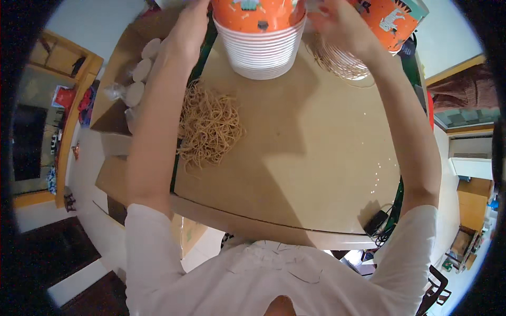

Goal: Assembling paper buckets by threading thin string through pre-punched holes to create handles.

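A tall stack of nested paper tubs (259,47), white-rimmed with an orange printed tub on top, stands at the table's far middle. My left hand (192,26) is beside its left side, with the fingers cut off by the upper edge. On the stack's other side is my right hand (342,26); its fingers are blurred near the orange tub, so I cannot tell whether they grip it. Below that hand, thin tan loops (337,60) lie around a white round thing. A loose heap of tan bands or strings (211,126) lies near my left forearm.
Another orange printed tub (389,23) is at the far right. An open cardboard box (113,108) with white round pieces in plastic stands left of the table (316,184). A black adapter (376,223) with its cable lies at the near right corner.
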A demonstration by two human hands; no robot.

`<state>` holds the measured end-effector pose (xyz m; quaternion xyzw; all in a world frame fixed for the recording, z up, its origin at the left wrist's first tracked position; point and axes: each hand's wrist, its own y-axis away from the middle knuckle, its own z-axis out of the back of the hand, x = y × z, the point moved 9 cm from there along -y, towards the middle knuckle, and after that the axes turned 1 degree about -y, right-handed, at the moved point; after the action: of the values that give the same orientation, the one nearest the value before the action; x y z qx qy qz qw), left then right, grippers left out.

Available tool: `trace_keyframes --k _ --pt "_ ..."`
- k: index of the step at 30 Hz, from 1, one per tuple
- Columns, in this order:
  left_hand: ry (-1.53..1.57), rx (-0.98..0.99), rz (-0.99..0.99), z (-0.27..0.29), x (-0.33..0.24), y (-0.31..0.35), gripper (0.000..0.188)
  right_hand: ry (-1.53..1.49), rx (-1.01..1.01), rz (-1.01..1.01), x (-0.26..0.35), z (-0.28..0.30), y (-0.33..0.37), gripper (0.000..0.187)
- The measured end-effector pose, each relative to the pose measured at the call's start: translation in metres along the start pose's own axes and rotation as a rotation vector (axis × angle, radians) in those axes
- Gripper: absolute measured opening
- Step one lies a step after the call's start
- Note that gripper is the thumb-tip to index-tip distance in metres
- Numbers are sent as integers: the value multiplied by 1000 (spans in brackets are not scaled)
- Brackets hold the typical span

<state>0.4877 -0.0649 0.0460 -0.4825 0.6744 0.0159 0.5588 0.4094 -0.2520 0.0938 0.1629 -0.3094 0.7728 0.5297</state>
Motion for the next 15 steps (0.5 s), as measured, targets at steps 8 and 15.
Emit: trace_keyframes --k 8,15 --pt "407 -65 413 -69 -61 -24 71 -644 -40 255 62 45 -3 81" --pt "570 -57 496 -83 -97 -35 64 123 -358 556 91 71 -2 94"
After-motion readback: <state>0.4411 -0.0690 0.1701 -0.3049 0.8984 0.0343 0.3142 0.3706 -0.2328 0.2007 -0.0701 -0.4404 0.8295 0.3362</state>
